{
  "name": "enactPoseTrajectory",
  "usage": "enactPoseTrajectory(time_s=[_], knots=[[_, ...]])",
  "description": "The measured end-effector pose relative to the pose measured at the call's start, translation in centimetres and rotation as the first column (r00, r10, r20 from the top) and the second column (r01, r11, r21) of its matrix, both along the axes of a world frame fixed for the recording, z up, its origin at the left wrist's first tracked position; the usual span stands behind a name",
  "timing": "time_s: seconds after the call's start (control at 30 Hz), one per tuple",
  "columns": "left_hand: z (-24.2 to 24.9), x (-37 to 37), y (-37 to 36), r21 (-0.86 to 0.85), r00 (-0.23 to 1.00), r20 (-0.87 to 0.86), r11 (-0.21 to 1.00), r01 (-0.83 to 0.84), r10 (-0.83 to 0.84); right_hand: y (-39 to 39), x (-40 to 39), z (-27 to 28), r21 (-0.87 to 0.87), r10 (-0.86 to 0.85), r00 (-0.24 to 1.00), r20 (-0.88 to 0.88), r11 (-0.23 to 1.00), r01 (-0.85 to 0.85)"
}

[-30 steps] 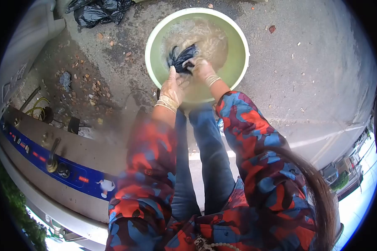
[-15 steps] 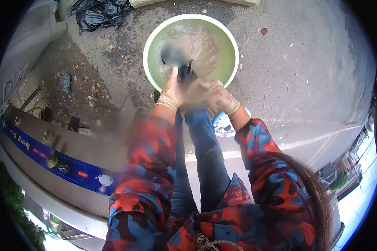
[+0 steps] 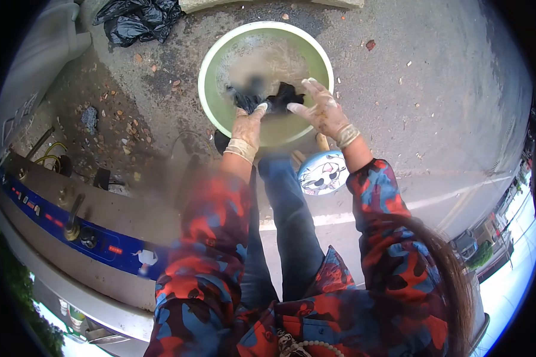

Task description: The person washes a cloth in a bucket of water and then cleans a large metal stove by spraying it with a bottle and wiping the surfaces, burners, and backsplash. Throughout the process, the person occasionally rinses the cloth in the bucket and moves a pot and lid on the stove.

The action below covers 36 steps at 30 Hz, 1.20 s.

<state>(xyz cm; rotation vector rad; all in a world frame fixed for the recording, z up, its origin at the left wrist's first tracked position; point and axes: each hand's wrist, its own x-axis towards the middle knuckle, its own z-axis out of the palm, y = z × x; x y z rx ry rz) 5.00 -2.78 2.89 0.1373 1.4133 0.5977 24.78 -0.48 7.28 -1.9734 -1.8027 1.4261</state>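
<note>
A light green basin (image 3: 206, 83) holds cloudy, brownish water with bubbles. Over its near half a limp, wet black cloth (image 3: 287, 99) is bunched up, part of it blurred at the left. My left hand (image 3: 246, 130), in a thin pale glove, grips the cloth's left portion with the thumb on top; its other fingers are mostly hidden. To the right, my gloved right hand (image 3: 326, 112) hovers at the basin's rim with its fingers spread, thumb close to the cloth's right edge. Brown smudges mark the right glove.
Beside my right forearm stands a round stool (image 3: 323, 174) with a cartoon face. A black plastic bag (image 3: 138, 21) lies at the upper left. Leaf litter (image 3: 118, 116) covers ground near a blue panel (image 3: 110, 244) with metal fittings.
My right hand has come off the cloth, moving right and opening its fingers. The black cloth now spreads farther right, and more of the stool shows.
</note>
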Motion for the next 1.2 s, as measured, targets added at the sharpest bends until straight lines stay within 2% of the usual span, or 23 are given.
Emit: enactPoseTrajectory(time_s=[0.03,0.1,0.17,0.2,0.23,0.3,0.33,0.37,0.4,0.43,0.5,0.57,0.7,0.73,0.77,0.8,0.83,0.87,0.9,0.93,1.03,1.1,1.2], knots=[[0.0,0.2,-0.1,0.112,0.992,-0.062,0.987,0.118,-0.112,0.9,-1.6,-0.7,-0.185,-0.159,0.97,-0.181,0.975,0.125],[0.4,1.1,-0.1,0.18,0.993,0.025,0.978,0.11,-0.116,1.6,-5.2,-2.4,-0.309,-0.068,0.99,-0.12,0.951,0.028],[0.9,1.5,-0.4,0.279,0.852,-0.335,0.821,0.498,-0.403,1.9,-7.5,-4.4,-0.332,0.002,0.999,0.032,0.943,0.008],[0.8,1.3,-0.8,0.266,0.706,-0.506,0.688,0.675,-0.496,2.6,-7.4,-6.0,-0.379,0.015,0.996,-0.085,0.924,-0.047],[0.2,1.0,-1.5,0.262,0.702,-0.505,0.687,0.678,-0.501,3.7,-7.3,-8.0,-0.416,0.021,0.98,-0.199,0.903,-0.104],[-0.8,0.3,-2.7,0.335,0.605,-0.72,0.594,0.732,-0.339,3.7,-7.6,-14.5,-0.121,0.095,0.99,0.105,0.989,-0.082],[-0.8,0.0,-2.7,0.212,0.709,-0.554,0.75,0.627,-0.436,3.2,-7.5,-15.3,-0.131,0.098,0.99,0.098,0.988,-0.084],[-0.7,-0.3,-2.7,0.203,0.707,-0.554,0.752,0.627,-0.439,3.2,-7.0,-16.2,-0.144,-0.063,0.964,0.256,0.984,0.103],[-0.3,-0.4,-2.2,0.188,0.89,-0.327,0.901,0.39,-0.318,3.4,-7.1,-16.0,-0.124,-0.212,0.888,0.409,0.951,0.285],[0.2,-0.5,-1.9,0.103,0.988,-0.093,0.985,0.135,-0.126,2.6,-7.8,-16.3,-0.13,-0.208,0.889,0.407,0.951,0.281],[-0.9,-1.1,-1.8,0.019,0.994,-0.037,0.994,0.106,-0.105,1.1,-9.2,-16.2,-0.31,0.232,0.93,0.286,0.94,-0.139],[-5.3,-2.8,-3.7,0.076,0.971,0.068,0.971,0.225,-0.23,0.6,-8.3,-14.4,-0.356,0.396,0.891,0.224,0.884,-0.303],[-8.6,-2.8,-4.3,-0.108,0.918,0.335,0.959,0.261,-0.212,-0.6,-7.9,-5.5,-0.132,-0.047,0.999,-0.017,0.99,0.044],[-8.3,-2.2,-3.6,-0.467,0.641,0.656,0.882,-0.07,0.398,-0.7,-7.9,-2.1,-0.035,0.111,0.994,0.016,0.993,-0.11],[-3.4,-1.2,-1.1,-0.514,0.606,0.627,0.844,-0.152,0.491,-0.7,-8.1,1.5,0.052,0.26,0.964,0.062,0.963,-0.263],[1.9,-0.2,1.5,-0.557,0.56,0.595,0.798,-0.23,0.577,-1.4,-7.8,3.5,0.062,0.262,0.963,0.069,0.962,-0.267],[4.4,-0.1,2.4,-0.548,0.558,0.602,0.804,-0.231,0.571,-1.9,-7.1,5.3,0.242,0.244,0.969,-0.033,0.943,-0.229],[6.1,-0.1,3.0,-0.506,0.65,0.583,0.844,-0.179,0.488,-2.4,-6.4,6.9,0.41,0.243,0.961,-0.136,0.896,-0.168],[7.2,0.0,3.2,-0.468,0.732,0.554,0.876,-0.12,0.396,-2.7,-5.8,8.4,0.418,0.243,0.961,-0.132,0.893,-0.168],[7.7,-0.1,2.9,-0.458,0.618,0.651,0.877,-0.145,0.441,-3.0,-5.1,9.9,0.298,0.258,0.939,-0.229,0.937,-0.185],[8.4,0.4,2.5,-0.466,0.764,0.484,0.865,-0.187,0.426,-2.9,-3.9,14.3,0.403,0.353,0.892,-0.283,0.887,-0.223],[8.7,0.6,2.5,-0.46,0.733,0.494,0.856,-0.236,0.468,-3.1,-2.9,16.6,0.455,0.502,0.834,-0.231,0.813,-0.363],[9.4,0.3,2.8,-0.515,0.719,0.52,0.841,-0.167,0.461,-3.1,-1.5,19.3,0.421,0.5,0.811,-0.303,0.834,-0.357]])
